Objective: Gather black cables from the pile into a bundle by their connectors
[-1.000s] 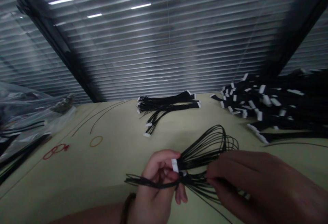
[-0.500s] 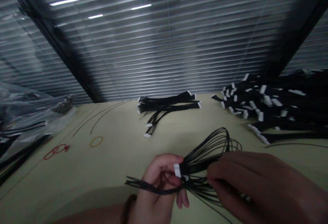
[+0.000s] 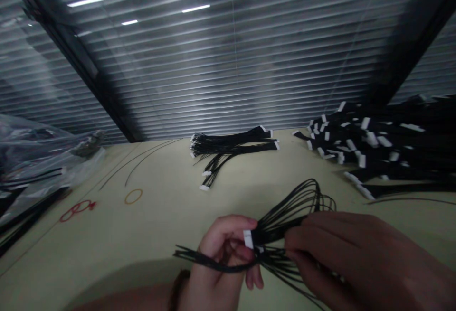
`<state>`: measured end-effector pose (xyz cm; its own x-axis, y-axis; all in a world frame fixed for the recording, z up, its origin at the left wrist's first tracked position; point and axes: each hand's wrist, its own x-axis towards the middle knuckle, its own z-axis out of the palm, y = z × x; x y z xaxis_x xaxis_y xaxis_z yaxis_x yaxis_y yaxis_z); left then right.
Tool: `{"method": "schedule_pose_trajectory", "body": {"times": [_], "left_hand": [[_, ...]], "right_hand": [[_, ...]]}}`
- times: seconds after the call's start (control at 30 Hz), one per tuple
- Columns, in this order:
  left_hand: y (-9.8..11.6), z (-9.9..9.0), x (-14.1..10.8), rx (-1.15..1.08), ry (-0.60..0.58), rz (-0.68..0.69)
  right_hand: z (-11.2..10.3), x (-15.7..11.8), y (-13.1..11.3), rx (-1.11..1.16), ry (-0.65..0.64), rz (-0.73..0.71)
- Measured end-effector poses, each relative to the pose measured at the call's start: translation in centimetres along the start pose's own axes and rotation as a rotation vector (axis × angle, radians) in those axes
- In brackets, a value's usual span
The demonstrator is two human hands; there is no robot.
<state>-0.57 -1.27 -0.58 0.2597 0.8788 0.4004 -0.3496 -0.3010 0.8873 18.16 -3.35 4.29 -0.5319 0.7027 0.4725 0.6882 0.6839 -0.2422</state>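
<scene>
Left hand (image 3: pixel 221 254): curled shut around a bundle of black wires (image 3: pixel 285 221), just behind a white connector (image 3: pixel 248 239). Right hand (image 3: pixel 342 259): narrow pinch on the same wires, close beside the left. Bundle: thin strands splayed in loops above the hands, with a tight dark length running left across the left hand. Dark bracelet (image 3: pixel 179 289): on the left wrist. Pale surface (image 3: pixel 107 240): carries an orange rubber band (image 3: pixel 133 196), a red rubber band (image 3: pixel 77 210), a small bunch of connector-ended wires (image 3: pixel 231 147), a large heap of the same (image 3: pixel 370 149), and a plastic bag (image 3: pixel 35 149). Farthest: window blinds (image 3: pixel 228 54).
</scene>
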Motion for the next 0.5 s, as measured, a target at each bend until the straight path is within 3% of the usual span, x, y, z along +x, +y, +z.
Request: {"method": "schedule_pose_trajectory", "body": {"times": [0.2,0.3,0.43,0.5], "left_hand": [[0.2,0.2,-0.2,0.007,-0.015,-0.063],[0.0,0.2,0.0,-0.014,-0.01,-0.109],[-0.2,-0.1,1.2,-0.004,0.133,-0.199],[-0.2,-0.4,1.8,0.029,0.207,-0.235]], "right_hand": [[0.5,0.7,0.0,0.081,-0.004,0.002],[0.5,0.9,-0.1,-0.007,0.062,-0.054],[0.1,0.6,-0.3,-0.297,0.247,-0.148],[0.5,-0.2,-0.2,-0.315,0.173,-0.161]]}}
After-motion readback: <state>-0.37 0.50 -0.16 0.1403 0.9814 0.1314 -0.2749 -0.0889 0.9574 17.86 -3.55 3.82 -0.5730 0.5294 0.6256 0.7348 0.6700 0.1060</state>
